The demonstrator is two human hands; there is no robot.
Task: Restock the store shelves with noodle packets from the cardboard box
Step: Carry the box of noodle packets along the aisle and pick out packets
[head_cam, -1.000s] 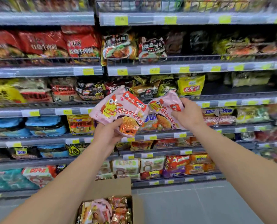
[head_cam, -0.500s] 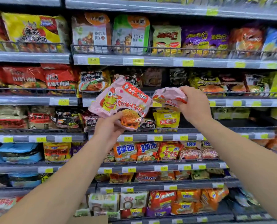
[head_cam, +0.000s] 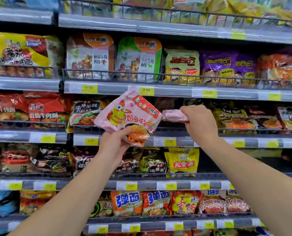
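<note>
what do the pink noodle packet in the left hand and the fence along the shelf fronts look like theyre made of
Pink noodle packet held by the left hand: looks like thin glossy plastic film, judging by its sheen, creases and crimped top seam. Dark front fence on the shelf above: seems to be dark-coated metal wire, thin straight bars and uprights, though blur leaves the finish uncertain.

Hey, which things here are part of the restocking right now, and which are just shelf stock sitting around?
In the job:
left hand holding a pink packet
right hand holding a second pink packet
dark shelf gap behind them

Just there:
yellow packet
purple packets
price tags
</note>
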